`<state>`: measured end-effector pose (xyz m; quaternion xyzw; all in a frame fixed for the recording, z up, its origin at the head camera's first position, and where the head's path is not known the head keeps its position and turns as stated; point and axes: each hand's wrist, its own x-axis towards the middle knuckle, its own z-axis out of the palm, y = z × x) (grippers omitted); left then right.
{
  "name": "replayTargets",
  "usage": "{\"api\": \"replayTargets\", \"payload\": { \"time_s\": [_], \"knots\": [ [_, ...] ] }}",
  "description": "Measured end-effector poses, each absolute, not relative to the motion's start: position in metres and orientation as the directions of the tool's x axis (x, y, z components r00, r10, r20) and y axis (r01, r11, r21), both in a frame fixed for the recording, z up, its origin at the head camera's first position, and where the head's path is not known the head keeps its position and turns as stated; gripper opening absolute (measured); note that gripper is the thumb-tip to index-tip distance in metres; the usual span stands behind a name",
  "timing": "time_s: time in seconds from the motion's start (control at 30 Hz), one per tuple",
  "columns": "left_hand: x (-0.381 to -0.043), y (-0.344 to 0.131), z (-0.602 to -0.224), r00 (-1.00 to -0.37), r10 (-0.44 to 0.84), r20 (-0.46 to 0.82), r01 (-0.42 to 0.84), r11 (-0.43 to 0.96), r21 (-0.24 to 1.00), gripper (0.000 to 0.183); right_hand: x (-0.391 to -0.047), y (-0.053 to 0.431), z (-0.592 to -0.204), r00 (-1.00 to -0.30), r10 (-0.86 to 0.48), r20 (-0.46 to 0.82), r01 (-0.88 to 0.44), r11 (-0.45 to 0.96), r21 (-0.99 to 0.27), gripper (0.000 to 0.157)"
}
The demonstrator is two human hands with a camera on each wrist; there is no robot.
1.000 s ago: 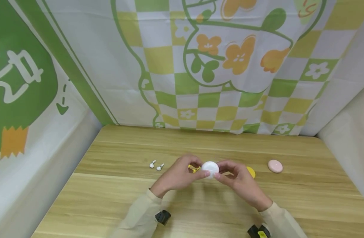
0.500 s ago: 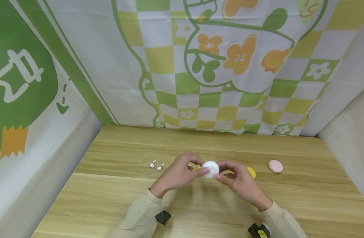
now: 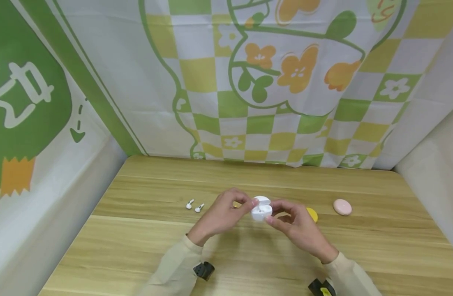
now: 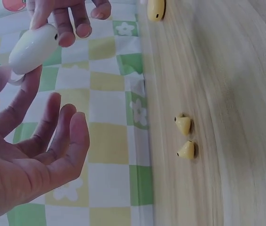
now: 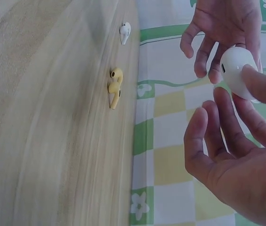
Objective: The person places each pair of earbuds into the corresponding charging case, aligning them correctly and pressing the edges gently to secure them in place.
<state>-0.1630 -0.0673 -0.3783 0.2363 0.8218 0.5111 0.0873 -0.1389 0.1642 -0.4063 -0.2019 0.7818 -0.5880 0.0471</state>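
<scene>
A white earbud case [image 3: 261,214] is held in the air between both hands, its lid tipped up and the hollow inside showing in the head view. My left hand [image 3: 226,213] pinches the lid side with thumb and forefinger; the other fingers bend loosely, as the left wrist view shows. From the right, my right hand [image 3: 300,230] grips the lower shell between thumb and fingers. A small dark slot marks the underside of the white case [image 5: 236,66] in the right wrist view. Two yellow earbuds [image 4: 183,124] lie on the table behind my left hand, mostly hidden in the head view.
Left of the hands, two white earbuds [image 3: 199,208] lie on the wooden table [image 3: 137,246]. A yellow round case [image 3: 313,214] sits partly behind my right hand, and a pink round case [image 3: 343,206] further right. A patterned cloth [image 3: 256,144] hangs behind the table.
The white earbud case was closed in the earlier frames and is open now. My left thumb has moved up slightly with the lid, while the right hand has stayed nearly still.
</scene>
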Motion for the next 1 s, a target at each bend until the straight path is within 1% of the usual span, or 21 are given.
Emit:
{"api": "replayTargets", "payload": {
  "time_s": [0.2, 0.5, 0.73, 1.0],
  "knots": [
    [-0.162, -0.0671, -0.3773, -0.876, 0.469, 0.11, 0.299, 0.352, 0.887, 0.024, -0.1401, 0.1662, -0.4062, -0.904, -0.411, 0.121, -0.242, 0.258, -0.935, 0.019],
    [-0.16, -0.067, -0.3745, -0.879, 0.466, 0.103, 0.284, 0.336, 0.898, 0.025, -0.1413, 0.1692, -0.406, -0.887, -0.457, 0.069, -0.194, 0.232, -0.953, 0.029],
    [-0.1599, -0.0653, -0.3741, -0.881, 0.463, 0.099, 0.277, 0.334, 0.901, 0.026, -0.1429, 0.1707, -0.4064, -0.892, -0.445, 0.081, -0.206, 0.24, -0.949, 0.027],
    [-0.1588, -0.0657, -0.3732, -0.877, 0.469, 0.102, 0.279, 0.324, 0.904, 0.024, -0.1414, 0.1719, -0.4059, -0.882, -0.46, 0.103, -0.225, 0.221, -0.949, 0.026]
  ]
}}
